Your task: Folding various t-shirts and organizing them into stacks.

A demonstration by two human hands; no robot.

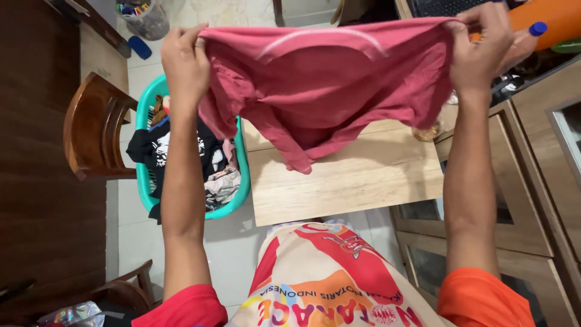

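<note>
I hold a pink-red T-shirt stretched out in the air above a small light wooden table. My left hand pinches its left shoulder edge, and my right hand pinches the right one. The shirt's sleeves and lower part droop toward the tabletop. Both arms are raised and extended in front of me.
A teal laundry basket full of mixed clothes stands on the floor left of the table. A wooden chair is beside it, a dark wooden surface further left. Wooden cabinets with glass doors line the right side. An orange bottle with a blue cap lies at top right.
</note>
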